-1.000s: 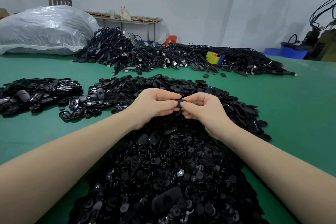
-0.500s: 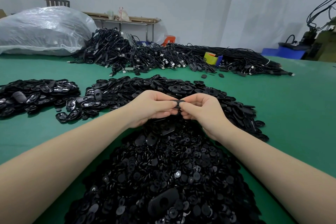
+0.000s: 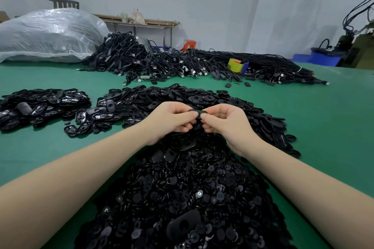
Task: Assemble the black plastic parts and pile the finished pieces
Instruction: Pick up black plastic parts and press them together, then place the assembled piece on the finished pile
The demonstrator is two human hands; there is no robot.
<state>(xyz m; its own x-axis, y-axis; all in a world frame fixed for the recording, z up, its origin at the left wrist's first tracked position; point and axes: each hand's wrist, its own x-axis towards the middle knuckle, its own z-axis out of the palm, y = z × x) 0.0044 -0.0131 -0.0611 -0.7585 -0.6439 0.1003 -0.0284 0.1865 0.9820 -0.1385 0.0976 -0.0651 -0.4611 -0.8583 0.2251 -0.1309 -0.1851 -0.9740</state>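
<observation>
Both my hands meet over the worktop (image 3: 323,127): my left hand (image 3: 172,119) and right hand (image 3: 226,122) pinch one black part (image 3: 197,111) between fingertips. Three heaps of black pieces: round discs (image 3: 192,198) beneath my wrists, ovals (image 3: 202,99) beyond my hands, another pile (image 3: 40,105) far left.

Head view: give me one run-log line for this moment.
phase: assembling | left hand: pinching black oval part | right hand: pinching same part | part held above pile of small round pieces | green table
</observation>
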